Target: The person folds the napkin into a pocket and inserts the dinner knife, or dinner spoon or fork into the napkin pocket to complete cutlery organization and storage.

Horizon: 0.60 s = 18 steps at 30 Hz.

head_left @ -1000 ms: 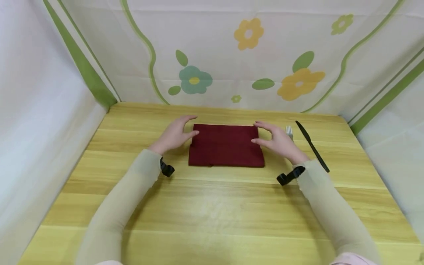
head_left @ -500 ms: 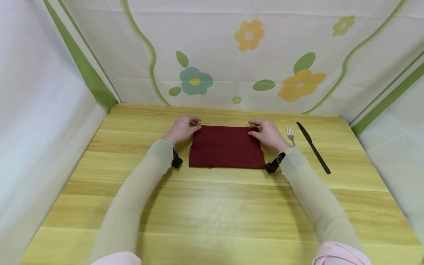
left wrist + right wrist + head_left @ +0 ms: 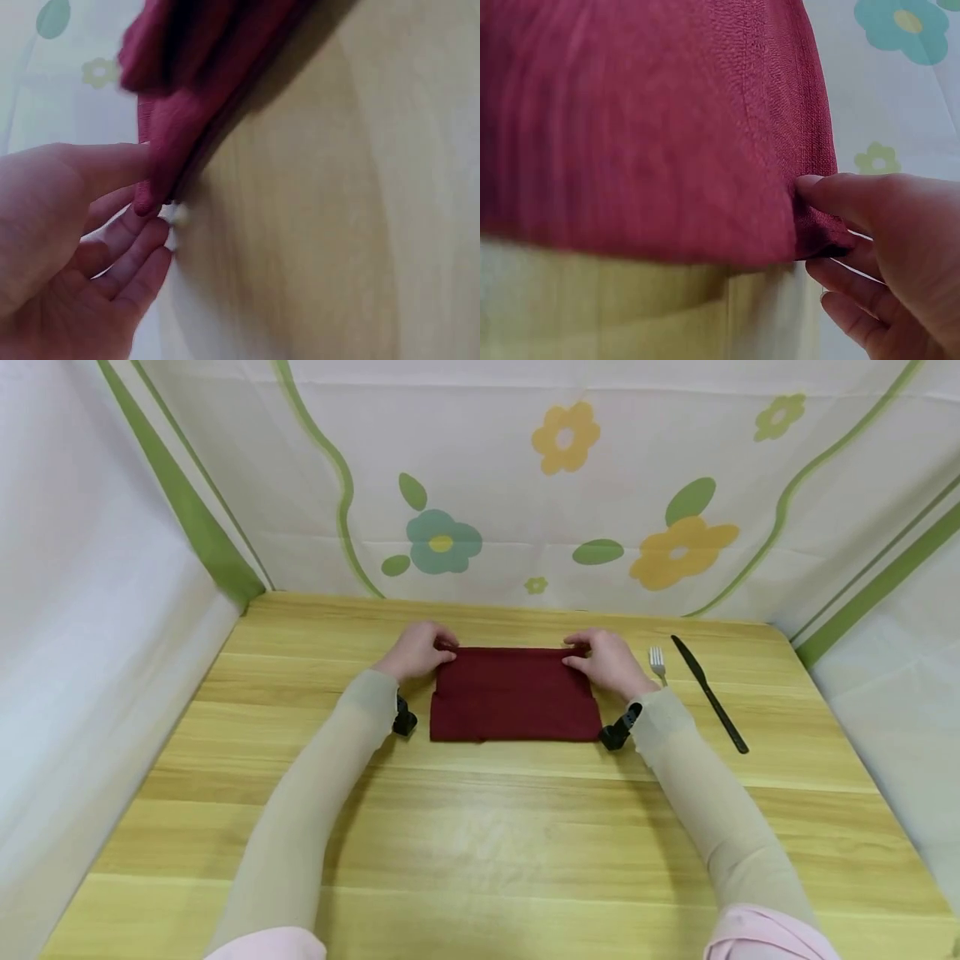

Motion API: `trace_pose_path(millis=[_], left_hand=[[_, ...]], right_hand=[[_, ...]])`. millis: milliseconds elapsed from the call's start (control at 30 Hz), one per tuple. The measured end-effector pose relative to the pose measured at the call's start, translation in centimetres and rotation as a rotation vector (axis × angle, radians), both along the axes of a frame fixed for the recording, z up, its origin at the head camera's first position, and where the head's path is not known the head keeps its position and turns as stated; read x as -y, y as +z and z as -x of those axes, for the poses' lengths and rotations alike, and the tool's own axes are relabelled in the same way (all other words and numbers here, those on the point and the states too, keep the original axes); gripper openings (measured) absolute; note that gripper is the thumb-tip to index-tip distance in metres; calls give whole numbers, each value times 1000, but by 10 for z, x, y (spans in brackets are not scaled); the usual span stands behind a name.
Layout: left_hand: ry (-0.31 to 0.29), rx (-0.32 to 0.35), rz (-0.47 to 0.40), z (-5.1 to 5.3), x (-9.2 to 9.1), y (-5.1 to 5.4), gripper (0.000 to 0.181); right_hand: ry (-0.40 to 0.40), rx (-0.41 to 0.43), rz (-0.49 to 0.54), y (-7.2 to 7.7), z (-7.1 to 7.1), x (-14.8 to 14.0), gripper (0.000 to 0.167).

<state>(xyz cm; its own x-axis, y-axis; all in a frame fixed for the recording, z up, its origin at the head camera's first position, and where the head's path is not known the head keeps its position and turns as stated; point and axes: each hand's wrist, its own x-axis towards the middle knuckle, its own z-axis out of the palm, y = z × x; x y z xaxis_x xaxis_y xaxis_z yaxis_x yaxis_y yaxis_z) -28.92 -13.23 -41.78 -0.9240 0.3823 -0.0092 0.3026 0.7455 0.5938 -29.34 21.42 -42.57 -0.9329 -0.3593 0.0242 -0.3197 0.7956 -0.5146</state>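
A folded dark red cloth napkin [image 3: 517,697] lies in the middle of the wooden table. My left hand [image 3: 417,650] pinches its far left corner. In the left wrist view the thumb lies on one face of the napkin [image 3: 187,120] and fingers are behind its edge. At the far right corner, my right hand [image 3: 609,662] grips the cloth the same way. The right wrist view has the thumb of that hand [image 3: 911,247] pressing the napkin [image 3: 652,135] near its corner, fingertips underneath.
To the right of my right hand lie a fork [image 3: 657,664], its handle partly hidden by the wrist, and a black knife [image 3: 708,693]. White curtains with printed flowers [image 3: 442,542] rise behind and beside the wooden table [image 3: 480,843].
Both hands have moved inward from beside the napkin and taken hold of its far corners. The far edge has shifted slightly toward me. Fork and knife stay put.
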Motion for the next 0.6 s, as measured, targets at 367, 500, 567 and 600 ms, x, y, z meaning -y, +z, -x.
trace_pose_path(millis=[367, 500, 567, 600], left_hand=[[-101, 118, 69, -10, -3, 12, 26], [-117, 164, 72, -14, -3, 13, 28], [-121, 174, 76, -16, -3, 13, 25], [-123, 172, 78, -16, -3, 13, 24]], right_hand=[[49, -11, -63, 5, -1, 1, 18], [49, 9, -62, 7, -1, 1, 16], [44, 17, -55, 7, -2, 2, 16], [45, 19, -53, 7, -3, 2, 16]])
